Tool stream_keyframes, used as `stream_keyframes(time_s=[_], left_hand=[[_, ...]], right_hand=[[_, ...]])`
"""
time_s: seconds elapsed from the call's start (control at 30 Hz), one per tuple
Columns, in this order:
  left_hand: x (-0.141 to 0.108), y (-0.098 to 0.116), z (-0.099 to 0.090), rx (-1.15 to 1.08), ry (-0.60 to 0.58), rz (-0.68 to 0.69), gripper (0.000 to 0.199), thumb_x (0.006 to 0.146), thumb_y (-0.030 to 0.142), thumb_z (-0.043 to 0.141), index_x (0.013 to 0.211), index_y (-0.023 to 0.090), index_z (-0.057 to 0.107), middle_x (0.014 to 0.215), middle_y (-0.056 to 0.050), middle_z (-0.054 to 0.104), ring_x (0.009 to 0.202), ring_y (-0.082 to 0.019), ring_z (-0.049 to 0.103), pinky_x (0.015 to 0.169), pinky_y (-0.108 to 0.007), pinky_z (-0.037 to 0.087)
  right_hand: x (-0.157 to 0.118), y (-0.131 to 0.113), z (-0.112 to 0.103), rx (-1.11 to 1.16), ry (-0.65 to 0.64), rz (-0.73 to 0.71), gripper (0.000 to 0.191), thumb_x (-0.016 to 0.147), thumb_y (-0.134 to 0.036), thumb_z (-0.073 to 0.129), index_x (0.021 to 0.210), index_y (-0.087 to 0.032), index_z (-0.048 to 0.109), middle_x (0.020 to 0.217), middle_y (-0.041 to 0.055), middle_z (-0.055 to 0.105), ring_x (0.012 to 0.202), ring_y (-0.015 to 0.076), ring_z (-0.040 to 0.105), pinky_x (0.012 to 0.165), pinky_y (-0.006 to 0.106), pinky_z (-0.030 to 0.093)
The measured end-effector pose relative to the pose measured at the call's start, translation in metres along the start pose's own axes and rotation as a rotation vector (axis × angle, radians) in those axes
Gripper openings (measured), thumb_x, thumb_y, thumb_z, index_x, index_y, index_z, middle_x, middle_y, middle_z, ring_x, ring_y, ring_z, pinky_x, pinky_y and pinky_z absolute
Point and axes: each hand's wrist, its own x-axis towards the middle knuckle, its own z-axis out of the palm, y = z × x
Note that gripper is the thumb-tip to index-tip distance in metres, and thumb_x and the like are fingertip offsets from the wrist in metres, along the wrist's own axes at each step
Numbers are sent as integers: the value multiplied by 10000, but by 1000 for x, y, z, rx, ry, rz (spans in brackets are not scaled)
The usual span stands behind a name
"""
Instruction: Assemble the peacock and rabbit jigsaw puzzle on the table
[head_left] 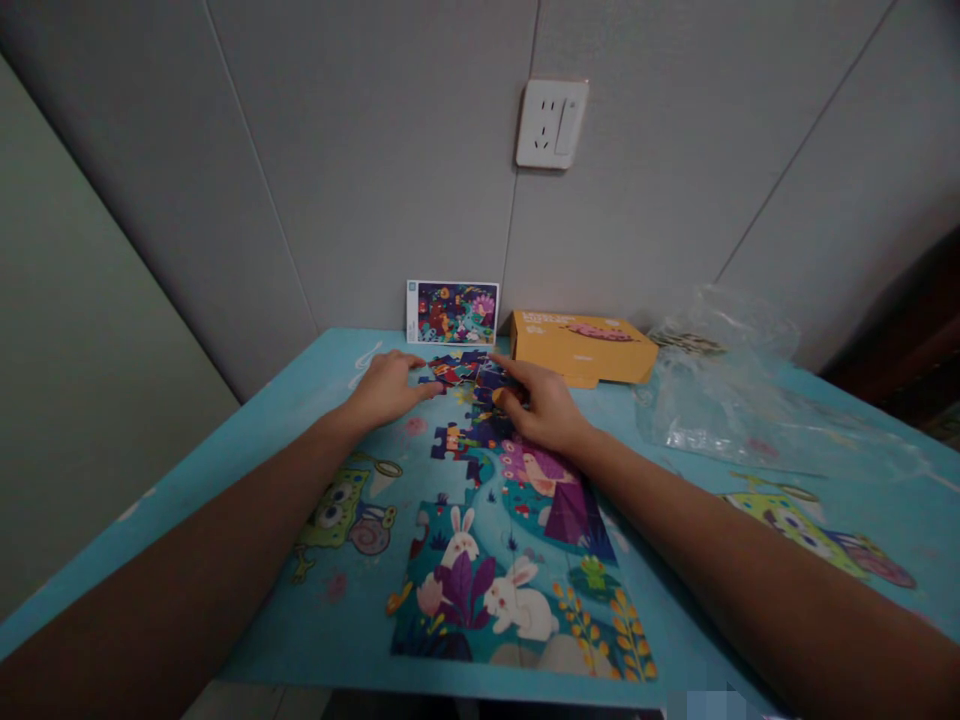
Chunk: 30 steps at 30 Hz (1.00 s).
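A partly assembled jigsaw puzzle [491, 520] lies flat, showing white rabbits, a frog, purple leaves and a winding stream. Its left edge is stepped, with tabs and gaps. At its far end is a group of dark, colourful jigsaw pieces [452, 371]. My left hand [384, 390] rests to the left of these pieces, thumb and index finger apart, their tips at the pieces' edge. From the right, my right hand [546, 408] lies over the puzzle's far part, index finger stretched forward and thumb apart from it. Part of the puzzle is hidden beneath it.
A picture card [454, 313] of the scene leans on the wall. Right of it stand a yellow box [581, 345] and a crumpled clear plastic bag [720, 400]. The blue tablecloth [262, 440] has cartoon prints. A socket [553, 124] is on the wall.
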Motion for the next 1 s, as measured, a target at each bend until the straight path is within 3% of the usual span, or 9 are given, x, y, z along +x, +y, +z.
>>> stream_keyframes(time_s=[0.1, 0.23, 0.33, 0.47, 0.63, 0.73, 0.8, 0.9, 1.0], left_hand=[[0, -6, 2, 134, -79, 7, 559, 724, 596, 646, 1070, 162, 711, 1112, -158, 655, 1067, -329, 577, 969, -426, 417], [0, -6, 2, 88, -59, 4, 493, 682, 595, 678, 929, 170, 720, 1020, -157, 657, 1013, -338, 577, 923, -436, 419], [0, -5, 1, -31, -30, -64, 473, 591, 571, 752, 853, 192, 648, 825, -81, 652, 821, -269, 603, 753, -358, 455], [-3, 5, -2, -333, -36, -53, 308, 716, 401, 686, 900, 207, 534, 635, 31, 577, 578, -155, 540, 573, -267, 391], [-15, 33, -5, -579, -73, 187, 208, 785, 340, 635, 900, 181, 566, 684, 26, 620, 625, -123, 554, 632, -252, 410], [-19, 43, -5, -607, -149, 185, 227, 819, 355, 599, 961, 178, 588, 684, 22, 660, 617, -132, 566, 659, -269, 437], [-17, 41, -4, -599, -130, 167, 245, 853, 369, 550, 989, 171, 603, 760, -11, 699, 693, -159, 608, 717, -295, 464], [-9, 26, 0, -449, 38, 143, 275, 885, 353, 494, 1011, 158, 641, 963, -75, 715, 931, -211, 622, 883, -352, 446], [-1, 11, 7, -158, 45, 165, 404, 838, 381, 582, 1183, 176, 631, 1249, -106, 623, 1164, -276, 507, 1047, -431, 314]], right_hand=[[1, 0, 0, -28, -76, -27, 396, 795, -177, 508, 1156, -101, 651, 909, 106, 683, 724, 192, 588, 720, 314, 467], [1, 1, 1, -31, -80, -23, 363, 794, -173, 521, 1126, -109, 653, 906, 100, 696, 738, 193, 606, 729, 307, 468], [0, 1, 2, -14, -70, -25, 328, 815, -192, 533, 1112, -120, 651, 884, 91, 696, 746, 192, 608, 732, 307, 465], [0, -2, 2, 78, -52, -105, 255, 856, -203, 532, 1075, -136, 644, 871, 83, 676, 769, 186, 602, 735, 301, 462], [0, -7, 4, 161, -5, -120, 224, 850, -208, 564, 1062, -147, 602, 1010, 99, 633, 768, 158, 584, 709, 280, 459], [-1, -8, 5, 149, -71, -39, 403, 834, -224, 581, 1226, -155, 524, 886, 47, 659, 647, 142, 566, 642, 265, 444], [-1, -7, 4, 113, -70, -22, 381, 837, -226, 560, 1212, -160, 557, 840, 43, 674, 666, 160, 585, 652, 273, 445], [0, -3, 2, 51, 57, 65, 298, 832, -211, 524, 1103, -145, 629, 877, 79, 694, 704, 183, 611, 684, 295, 460], [2, 3, 2, -44, 62, 120, 285, 799, -202, 538, 1050, -126, 649, 847, 90, 695, 688, 200, 608, 669, 309, 456]])
